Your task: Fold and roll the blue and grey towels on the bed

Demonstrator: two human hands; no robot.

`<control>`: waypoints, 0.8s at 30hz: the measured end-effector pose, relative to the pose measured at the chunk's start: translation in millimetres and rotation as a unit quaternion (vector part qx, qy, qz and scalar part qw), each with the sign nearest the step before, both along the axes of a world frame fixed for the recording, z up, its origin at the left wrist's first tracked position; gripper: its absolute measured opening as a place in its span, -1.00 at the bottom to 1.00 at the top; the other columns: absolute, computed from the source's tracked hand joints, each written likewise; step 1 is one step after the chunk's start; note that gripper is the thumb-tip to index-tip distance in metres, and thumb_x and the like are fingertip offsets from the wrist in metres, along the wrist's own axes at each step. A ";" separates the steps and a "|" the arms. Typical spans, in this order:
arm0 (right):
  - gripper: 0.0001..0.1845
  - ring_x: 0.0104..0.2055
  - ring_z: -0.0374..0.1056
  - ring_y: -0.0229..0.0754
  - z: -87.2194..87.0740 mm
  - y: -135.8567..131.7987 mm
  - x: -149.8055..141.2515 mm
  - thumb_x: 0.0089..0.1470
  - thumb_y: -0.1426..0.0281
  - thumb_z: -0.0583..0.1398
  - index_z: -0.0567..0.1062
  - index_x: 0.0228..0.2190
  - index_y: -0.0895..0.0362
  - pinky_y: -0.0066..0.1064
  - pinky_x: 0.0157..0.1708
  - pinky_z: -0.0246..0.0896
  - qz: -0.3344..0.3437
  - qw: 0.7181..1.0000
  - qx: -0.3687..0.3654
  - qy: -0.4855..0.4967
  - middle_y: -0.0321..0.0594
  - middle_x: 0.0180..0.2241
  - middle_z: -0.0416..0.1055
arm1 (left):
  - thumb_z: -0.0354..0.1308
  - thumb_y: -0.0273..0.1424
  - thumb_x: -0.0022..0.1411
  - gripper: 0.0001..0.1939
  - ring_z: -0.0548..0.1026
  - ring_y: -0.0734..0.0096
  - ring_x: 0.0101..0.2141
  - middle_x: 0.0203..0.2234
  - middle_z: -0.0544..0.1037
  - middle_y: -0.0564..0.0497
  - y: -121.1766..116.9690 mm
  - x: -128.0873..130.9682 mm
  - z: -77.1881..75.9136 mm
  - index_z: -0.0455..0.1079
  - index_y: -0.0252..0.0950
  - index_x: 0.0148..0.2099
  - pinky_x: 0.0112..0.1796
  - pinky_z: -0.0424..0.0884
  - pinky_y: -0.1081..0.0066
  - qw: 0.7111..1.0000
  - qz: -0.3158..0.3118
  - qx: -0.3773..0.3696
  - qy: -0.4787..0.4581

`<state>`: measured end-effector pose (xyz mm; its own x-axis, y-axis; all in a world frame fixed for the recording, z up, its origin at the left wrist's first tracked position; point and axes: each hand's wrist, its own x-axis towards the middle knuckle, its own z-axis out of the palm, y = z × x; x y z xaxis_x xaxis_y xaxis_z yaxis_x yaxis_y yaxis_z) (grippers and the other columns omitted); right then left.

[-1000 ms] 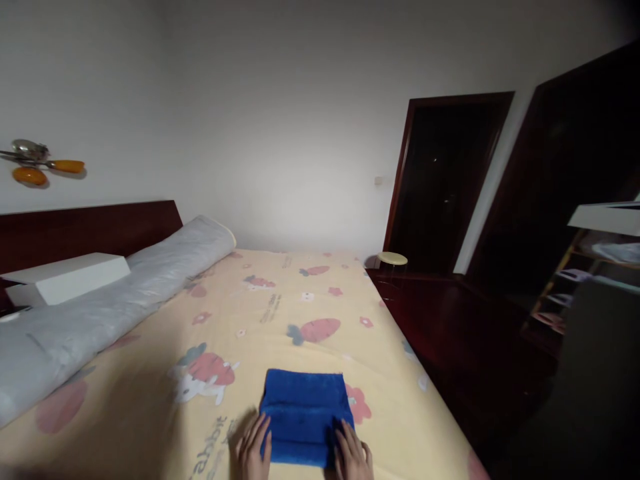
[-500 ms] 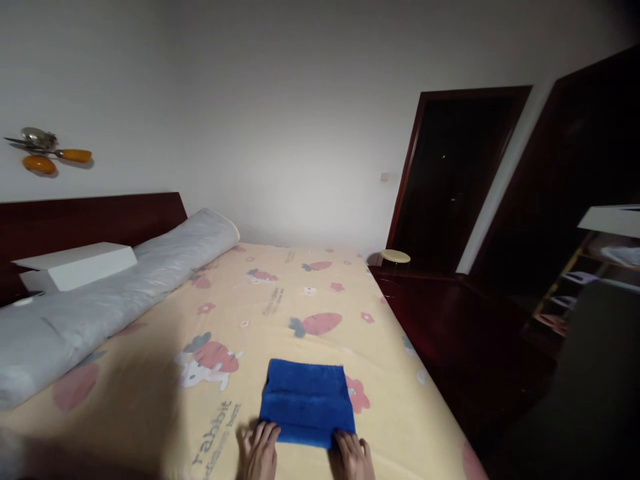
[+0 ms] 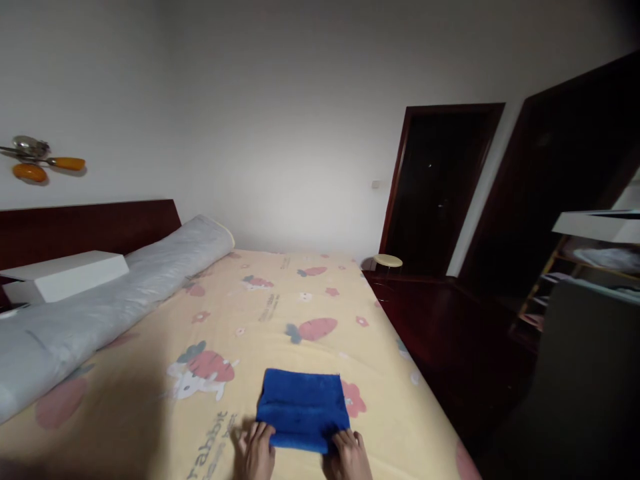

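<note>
A blue cloth (image 3: 302, 403), folded into a rough rectangle, lies flat on the bed close to me. Creases run across it, and its near edge looks rolled or doubled over. At the near left corner, my left hand (image 3: 259, 452) has its fingers curled over the edge. My right hand (image 3: 350, 453) holds the near right corner in the same way, thumb side hidden. Both hands rest low, just above the patterned bedsheet (image 3: 270, 347).
Along the headboard (image 3: 90, 227) lies a long grey roll (image 3: 150, 267), with a white box (image 3: 75, 273) behind it. A round stool (image 3: 388, 261) stands past the bed's far right corner. On the right are a shelf rack (image 3: 595, 230) and a dark grey panel (image 3: 585, 360).
The view has turned slightly right and tilted up. Both hands have closed further over the cloth's near edge, which now looks more turned up. The cloth stays in place on the bed.
</note>
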<state>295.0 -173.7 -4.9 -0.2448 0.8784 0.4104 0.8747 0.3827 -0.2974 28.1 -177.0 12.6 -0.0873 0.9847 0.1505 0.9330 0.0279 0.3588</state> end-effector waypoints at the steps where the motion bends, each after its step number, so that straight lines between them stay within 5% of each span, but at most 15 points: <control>1: -0.64 -0.19 0.39 -0.07 2.7 -1.7 0.1 -0.26 0.56 0.08 0.50 -0.37 0.03 -0.26 -0.07 0.03 0.005 1.000 -0.013 -0.001 -0.28 -0.33 0.52 | 0.00 -0.61 -0.02 -0.55 0.41 0.24 0.02 -0.16 0.61 0.07 -0.6 -0.9 -0.5 0.52 -0.09 -0.16 0.12 0.05 0.10 1.000 0.004 0.000 0.000; 7: -0.67 -0.17 0.41 -0.02 -6.1 -9.8 3.4 -0.28 0.49 0.12 0.51 -0.37 0.04 -0.23 -0.08 0.07 0.013 0.999 -0.041 -0.003 -0.26 -0.30 0.54 | 0.03 -0.60 -0.05 -0.60 0.35 0.20 0.14 -0.13 0.62 0.06 -15.3 -6.0 -17.4 0.52 -0.10 -0.22 0.19 -0.04 0.04 0.998 0.038 -0.042 0.020; 15: -0.52 -0.13 0.42 0.04 -35.6 -15.0 -10.9 -0.29 0.49 0.14 0.53 -0.22 0.04 -0.21 -0.09 0.12 0.006 0.999 -0.031 -0.015 -0.17 -0.20 0.55 | 0.00 -0.59 0.03 -0.48 0.31 0.21 0.20 0.04 0.55 -0.02 -26.7 -8.2 -31.5 0.48 -0.14 0.01 0.25 -0.06 0.08 0.997 0.011 -0.069 0.027; 24: -0.55 -0.08 0.35 -0.03 1.5 -34.1 -74.0 -0.14 0.52 0.09 0.52 -0.18 0.02 -0.22 0.01 0.07 0.032 0.989 -0.133 0.049 -0.20 -0.21 0.49 | -0.11 -0.63 0.08 -0.50 0.39 0.32 0.10 -0.02 0.56 0.03 -30.7 30.6 -17.1 0.49 -0.13 -0.08 0.12 0.23 0.25 0.993 -0.095 -0.041 -0.054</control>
